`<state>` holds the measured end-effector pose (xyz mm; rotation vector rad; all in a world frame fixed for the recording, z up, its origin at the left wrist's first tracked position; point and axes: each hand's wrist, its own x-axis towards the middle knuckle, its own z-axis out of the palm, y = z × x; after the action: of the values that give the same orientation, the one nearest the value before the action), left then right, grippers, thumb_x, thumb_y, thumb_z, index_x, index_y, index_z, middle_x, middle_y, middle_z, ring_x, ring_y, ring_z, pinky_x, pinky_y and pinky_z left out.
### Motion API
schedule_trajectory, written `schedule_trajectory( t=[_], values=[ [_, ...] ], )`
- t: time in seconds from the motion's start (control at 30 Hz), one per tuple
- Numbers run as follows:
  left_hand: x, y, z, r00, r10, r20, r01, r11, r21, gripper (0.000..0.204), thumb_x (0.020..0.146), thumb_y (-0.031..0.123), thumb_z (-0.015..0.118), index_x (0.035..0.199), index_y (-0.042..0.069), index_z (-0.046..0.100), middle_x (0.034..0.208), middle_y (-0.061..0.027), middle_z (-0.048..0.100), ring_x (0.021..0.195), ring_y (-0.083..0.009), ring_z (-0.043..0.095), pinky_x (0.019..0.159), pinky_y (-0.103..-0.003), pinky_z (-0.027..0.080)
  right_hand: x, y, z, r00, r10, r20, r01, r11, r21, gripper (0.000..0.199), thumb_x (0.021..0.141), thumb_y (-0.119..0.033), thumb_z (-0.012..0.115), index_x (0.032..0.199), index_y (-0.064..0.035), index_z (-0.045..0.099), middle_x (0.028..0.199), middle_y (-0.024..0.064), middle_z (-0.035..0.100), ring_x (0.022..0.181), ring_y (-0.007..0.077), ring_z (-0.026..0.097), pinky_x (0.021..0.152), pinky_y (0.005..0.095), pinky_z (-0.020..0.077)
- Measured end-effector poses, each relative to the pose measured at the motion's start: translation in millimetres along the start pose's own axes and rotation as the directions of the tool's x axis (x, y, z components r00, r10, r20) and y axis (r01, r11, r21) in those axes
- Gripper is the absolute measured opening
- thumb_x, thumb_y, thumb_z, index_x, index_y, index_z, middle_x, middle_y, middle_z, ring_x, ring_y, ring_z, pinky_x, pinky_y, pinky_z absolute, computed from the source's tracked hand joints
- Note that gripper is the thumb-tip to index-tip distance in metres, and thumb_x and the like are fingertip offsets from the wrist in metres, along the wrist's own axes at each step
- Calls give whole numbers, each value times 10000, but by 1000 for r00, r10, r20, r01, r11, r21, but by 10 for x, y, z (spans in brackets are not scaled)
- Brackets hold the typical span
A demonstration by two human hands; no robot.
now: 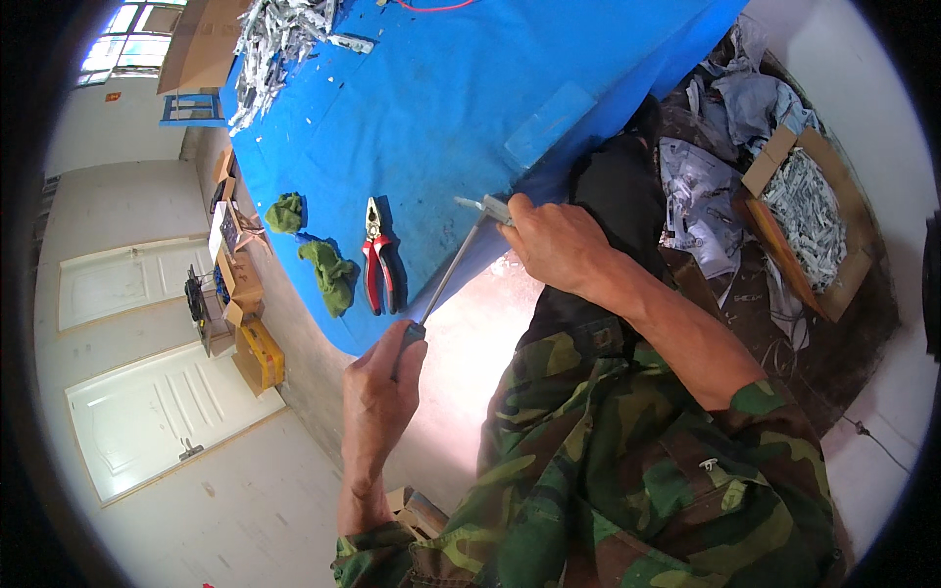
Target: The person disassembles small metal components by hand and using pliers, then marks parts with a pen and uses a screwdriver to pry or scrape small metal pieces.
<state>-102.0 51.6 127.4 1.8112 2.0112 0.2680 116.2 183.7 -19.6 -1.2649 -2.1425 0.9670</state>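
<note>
My left hand (380, 397) is closed around the dark handle of a screwdriver (453, 273). The long metal shaft slants up to the right, and its tip meets a small pale grey metal piece (497, 209). That piece is pinched in the fingers of my right hand (561, 242), just off the near edge of the blue-covered table (431, 127). A thin pale part sticks out of it to the left. Combination pliers (373, 257) with red and black handles lie on the cover, jaws pointing away. Left of them are two crumpled green cloth pieces, one nearer (330, 276) and one farther (284, 213).
A heap of grey-white pieces (279, 49) covers the table's far left. On my right, a cardboard box (853, 274) holds many similar pieces, beside crumpled plastic bags (701, 201). Cartons and a yellow case (260, 355) stand along the left, before white doors (167, 412).
</note>
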Motion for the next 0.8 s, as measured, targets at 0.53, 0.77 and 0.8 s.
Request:
schedule_trajectory(
  t=[0.53,0.77,0.8],
  values=[
    [7,-71,86,992,95,-81,-87,992,92,261,974,127,719,1213,27,686,899,-172,742,700,-283,723,630,-392,573,6,-31,-33,999,21,-30,-21,1000,3,245,1013,-228,657,949,-1,591,735,243,700,677,440,709,605,552,553],
    [4,-27,43,997,73,-33,-65,979,191,299,965,136,736,1249,67,673,963,-173,752,752,-304,756,634,-400,596,7,0,-25,999,29,-13,-29,999,35,254,1016,-239,650,950,0,594,743,244,699,703,452,708,627,564,546],
    [8,-34,48,996,85,-38,-78,983,167,302,965,136,736,1251,66,673,954,-170,750,750,-305,754,633,-399,595,13,-4,-41,999,42,8,-42,998,41,254,1017,-239,648,950,0,594,743,243,700,704,454,707,627,565,544]
  ],
)
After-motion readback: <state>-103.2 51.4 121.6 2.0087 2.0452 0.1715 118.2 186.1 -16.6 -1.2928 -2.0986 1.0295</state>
